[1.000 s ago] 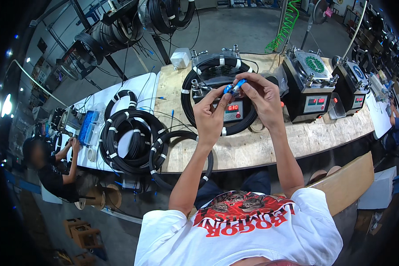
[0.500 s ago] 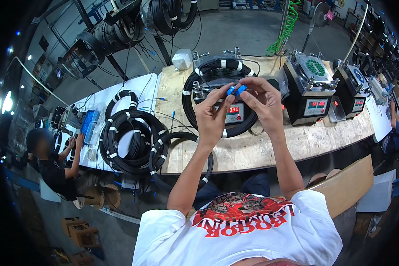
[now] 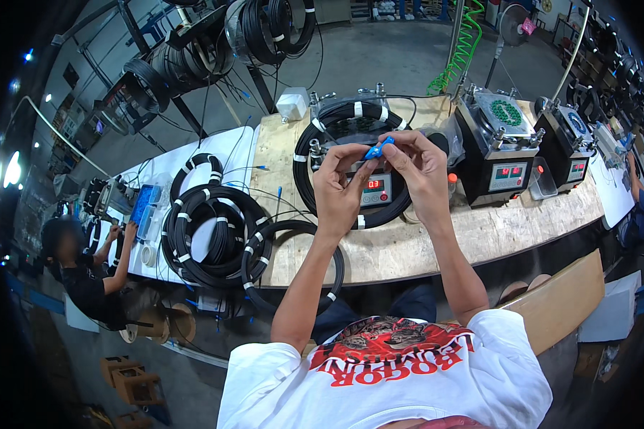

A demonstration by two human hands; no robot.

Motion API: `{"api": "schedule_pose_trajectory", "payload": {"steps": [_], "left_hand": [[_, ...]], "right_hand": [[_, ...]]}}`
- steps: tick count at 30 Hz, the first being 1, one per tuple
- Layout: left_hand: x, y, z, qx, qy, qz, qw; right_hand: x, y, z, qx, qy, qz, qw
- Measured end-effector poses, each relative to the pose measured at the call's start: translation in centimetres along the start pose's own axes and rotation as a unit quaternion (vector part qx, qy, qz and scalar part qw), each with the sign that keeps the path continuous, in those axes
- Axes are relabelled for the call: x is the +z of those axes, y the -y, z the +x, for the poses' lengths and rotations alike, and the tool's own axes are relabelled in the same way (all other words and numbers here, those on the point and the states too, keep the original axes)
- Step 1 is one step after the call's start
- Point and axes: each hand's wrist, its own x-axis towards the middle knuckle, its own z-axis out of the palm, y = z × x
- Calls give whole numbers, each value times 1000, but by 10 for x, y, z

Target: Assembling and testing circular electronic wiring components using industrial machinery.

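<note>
Above the coil in the middle of the bench, my two hands meet fingertip to fingertip. My left hand (image 3: pixel 341 189) pinches one end of a small blue connector (image 3: pixel 373 153) between thumb and fingers. At its other end, my right hand (image 3: pixel 423 171) is closed on the blue part, close to the left fingertips. Whether this is one piece or two pressed together cannot be made out. Behind and below my hands lies a large black cable coil (image 3: pixel 304 168) bound with white ties. A machine with a red digital display (image 3: pixel 373 185) shows between my wrists.
Several tied black cable coils (image 3: pixel 182 247) lie on the left, with a smaller coil (image 3: pixel 338 272) hanging over the wooden bench's (image 3: pixel 472 243) front edge. Two machines (image 3: pixel 497 161) with displays stand at the right. A co-worker (image 3: pixel 86 264) sits at far left beside blue trays (image 3: pixel 144 204).
The two blue parts, slightly apart and tilted before, now lie in line and touch. My hands stay in nearly the same place, and the co-worker's hands at far left have shifted slightly.
</note>
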Motion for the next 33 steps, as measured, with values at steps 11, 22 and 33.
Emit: {"api": "schedule_pose_trajectory", "payload": {"steps": [11, 22, 33], "left_hand": [[-7, 7, 10, 10, -2, 10, 1000], [-5, 5, 13, 31, 49, -18, 998], [-6, -1, 18, 34, 37, 0, 999]], "right_hand": [[14, -2, -2, -60, -16, -4, 998], [12, -7, 2, -123, -46, -16, 991], [16, -14, -2, -40, -48, 79, 995]]}}
